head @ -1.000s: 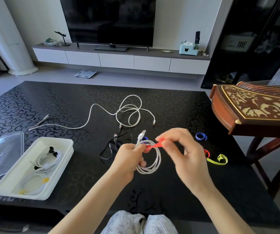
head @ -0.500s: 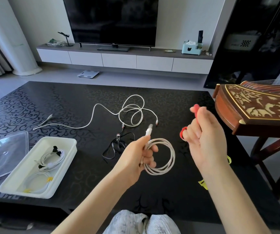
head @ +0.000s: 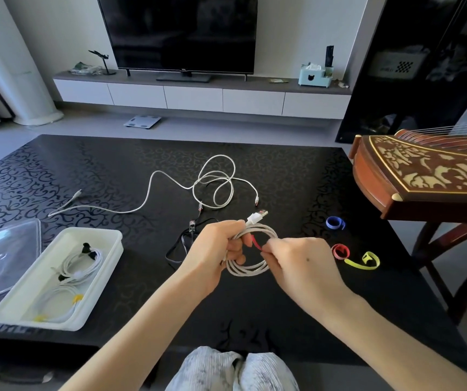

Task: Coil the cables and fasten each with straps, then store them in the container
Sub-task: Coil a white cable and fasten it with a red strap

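We saw the left hand [head: 212,253] closed around a coiled white USB cable [head: 250,251], held above the black patterned table [head: 297,176] near its front edge, w/ the cable's white plug [head: 256,216] sticking up and to the right past the knuckles. The right hand [head: 301,262] was just right of the coil, thumb and fingertips pinched together on a red strap [head: 255,244] that ran up across the coil's inside toward the left hand; we couldn't tell whether the strap went fully around the loops. On the table to the right lay three loose straps: a blue strap [head: 335,222] curled farthest away, a second red strap [head: 340,251] rolled nearer, and a yellow strap [head: 363,262] touching that one on its right. Further back, approx. mid-table, a long white cable [head: 212,184] lay uncoiled in loose loops, one end trailing far left. A thin black cable [head: 183,244] lay just left of the left hand, partly hidden by it. At the near left sat the white container [head: 105,251], holding two bundled white cables, one w/ black ties, the other w/ yellow ties. A clear lid [head: 4,252] lay beside it, on its left.
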A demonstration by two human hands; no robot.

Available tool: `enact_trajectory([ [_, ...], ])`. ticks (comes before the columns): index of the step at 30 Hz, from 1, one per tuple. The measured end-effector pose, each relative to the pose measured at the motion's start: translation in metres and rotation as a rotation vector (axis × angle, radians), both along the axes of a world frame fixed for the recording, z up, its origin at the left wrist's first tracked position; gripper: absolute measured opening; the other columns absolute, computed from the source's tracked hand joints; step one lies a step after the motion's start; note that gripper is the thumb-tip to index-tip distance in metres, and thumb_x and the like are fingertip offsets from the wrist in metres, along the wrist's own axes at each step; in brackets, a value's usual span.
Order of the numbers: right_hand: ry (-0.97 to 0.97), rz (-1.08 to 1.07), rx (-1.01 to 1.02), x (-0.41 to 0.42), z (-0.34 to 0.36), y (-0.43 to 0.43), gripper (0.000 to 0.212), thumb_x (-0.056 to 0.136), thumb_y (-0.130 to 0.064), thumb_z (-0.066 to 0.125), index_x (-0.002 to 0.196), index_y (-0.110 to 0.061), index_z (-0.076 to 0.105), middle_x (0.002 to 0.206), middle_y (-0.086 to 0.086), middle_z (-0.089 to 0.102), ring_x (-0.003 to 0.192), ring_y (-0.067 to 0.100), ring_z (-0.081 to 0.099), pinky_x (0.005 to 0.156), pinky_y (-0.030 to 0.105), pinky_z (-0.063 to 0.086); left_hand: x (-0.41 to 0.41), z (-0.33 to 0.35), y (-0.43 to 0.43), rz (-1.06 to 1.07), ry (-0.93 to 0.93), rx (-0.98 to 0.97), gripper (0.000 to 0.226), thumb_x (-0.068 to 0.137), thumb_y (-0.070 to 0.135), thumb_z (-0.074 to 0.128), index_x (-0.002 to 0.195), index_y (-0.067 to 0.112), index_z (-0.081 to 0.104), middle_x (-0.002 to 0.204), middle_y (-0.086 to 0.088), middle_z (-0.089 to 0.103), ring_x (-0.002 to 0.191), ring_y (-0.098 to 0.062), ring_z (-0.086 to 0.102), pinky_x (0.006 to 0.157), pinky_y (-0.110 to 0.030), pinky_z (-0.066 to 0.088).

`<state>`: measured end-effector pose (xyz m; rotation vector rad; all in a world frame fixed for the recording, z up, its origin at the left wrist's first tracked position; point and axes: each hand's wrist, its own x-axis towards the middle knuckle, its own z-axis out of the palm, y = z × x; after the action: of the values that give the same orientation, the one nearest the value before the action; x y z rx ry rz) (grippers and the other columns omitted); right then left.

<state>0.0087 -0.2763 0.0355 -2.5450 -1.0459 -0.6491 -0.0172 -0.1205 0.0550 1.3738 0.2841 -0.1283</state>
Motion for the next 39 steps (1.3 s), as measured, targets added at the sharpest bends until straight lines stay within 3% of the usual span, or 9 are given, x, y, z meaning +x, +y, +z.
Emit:
enact_trajectory([
  [8, -0.469, -0.107, 0.194, 0.005, -0.014, 0.015, 0.037, 0.076, -0.008, 0.073, 0.046, -0.013, 0.051, 0.038, -0.003, 0.039, 0.033, 0.016, 0.032, 0.043, 0.025, 0.026, -0.003, 0.003, -0.011, -0.065, 0.084, 0.004, 0.039, 0.098, 0.020, 0.042, 0.064, 0.006, 0.053, 0.044, 0.006, 0.034, 0.043, -0.010, 0.030, 0.058, -0.027, 0.037],
  [11, -0.558, -0.101, 0.184, 0.002, -0.015, 0.014, 0.044, 0.085, -0.008, 0.061, 0.044, -0.013, 0.049, 0.038, -0.002, 0.035, 0.035, 0.016, 0.027, 0.045, 0.026, 0.020, -0.001, 0.008, -0.011, -0.064, 0.181, 0.030, 0.038, 0.097, 0.023, 0.048, 0.063, 0.007, 0.052, 0.041, 0.006, 0.034, 0.039, -0.010, 0.030, 0.055, -0.027, 0.037],
  [14, -0.575, -0.121, 0.149, 0.001, -0.012, 0.017, 0.042, 0.080, -0.005, 0.066, 0.044, -0.013, 0.047, 0.038, -0.001, 0.032, 0.036, 0.016, 0.025, 0.046, 0.027, 0.019, -0.001, 0.009, -0.014, -0.011, 0.166, 0.101, 0.032, 0.097, 0.019, 0.051, 0.066, 0.010, 0.046, 0.041, 0.006, 0.036, 0.035, -0.008, 0.033, 0.052, -0.027, 0.036],
  [22, -0.374, -0.194, -0.047, -0.012, -0.008, 0.018, 0.030, 0.066, -0.010, 0.077, 0.050, -0.015, 0.052, 0.040, -0.003, 0.043, 0.039, 0.018, 0.038, 0.053, 0.027, 0.026, 0.000, 0.002, -0.017, 0.228, -0.070, 0.250, 0.019, 0.088, 0.010, 0.060, 0.078, -0.006, 0.059, 0.051, 0.006, 0.046, 0.052, -0.011, 0.036, 0.049, -0.019, 0.032],
  [24, -0.319, -0.147, -0.083, -0.017, -0.001, 0.000, 0.026, 0.064, -0.005, 0.073, 0.051, -0.015, 0.052, 0.042, -0.003, 0.045, 0.044, 0.020, 0.043, 0.069, 0.034, 0.041, 0.000, 0.003, -0.011, 0.264, -0.088, 0.294, 0.018, 0.089, 0.011, 0.060, 0.078, -0.003, 0.064, 0.044, 0.013, 0.045, 0.051, -0.010, 0.034, 0.049, -0.018, 0.030],
  [27, -0.305, -0.102, -0.168, -0.016, 0.016, -0.027, 0.018, 0.073, -0.006, 0.066, 0.059, -0.016, 0.059, 0.051, -0.005, 0.051, 0.056, 0.019, 0.050, 0.100, 0.043, 0.035, -0.002, 0.005, -0.004, 0.235, -0.094, 0.329, 0.016, 0.090, 0.016, 0.060, 0.078, 0.008, 0.069, 0.041, 0.015, 0.047, 0.050, -0.007, 0.036, 0.048, -0.013, 0.031],
  [33, -0.043, 0.048, -0.177, -0.009, 0.053, -0.048, 0.023, 0.083, -0.038, 0.046, 0.074, -0.027, 0.063, 0.064, -0.016, 0.056, 0.068, 0.010, 0.052, 0.081, 0.034, 0.038, -0.009, 0.006, -0.010, 0.103, -0.129, 0.372, 0.017, 0.089, 0.011, 0.060, 0.092, 0.018, 0.075, 0.060, 0.015, 0.063, 0.047, 0.003, 0.045, 0.050, -0.008, 0.036],
  [36, 0.132, 0.099, -0.122, -0.006, 0.064, -0.049, 0.021, 0.082, -0.041, 0.050, 0.076, -0.031, 0.067, 0.063, -0.017, 0.052, 0.064, 0.005, 0.047, 0.068, 0.029, 0.041, -0.012, 0.007, -0.016, 0.027, -0.133, 0.387, 0.019, 0.090, 0.010, 0.060, 0.094, 0.019, 0.076, 0.078, 0.003, 0.071, 0.050, 0.007, 0.050, 0.053, -0.006, 0.037],
  [39, 0.256, 0.102, -0.074, -0.004, 0.071, -0.040, 0.007, 0.084, -0.032, 0.066, 0.084, -0.034, 0.073, 0.067, -0.013, 0.050, 0.063, 0.006, 0.048, 0.059, 0.016, 0.038, -0.014, 0.010, -0.027, -0.033, -0.131, 0.385, 0.018, 0.090, 0.012, 0.060, 0.092, 0.020, 0.076, 0.066, 0.012, 0.069, 0.054, 0.010, 0.054, 0.053, -0.003, 0.036],
])
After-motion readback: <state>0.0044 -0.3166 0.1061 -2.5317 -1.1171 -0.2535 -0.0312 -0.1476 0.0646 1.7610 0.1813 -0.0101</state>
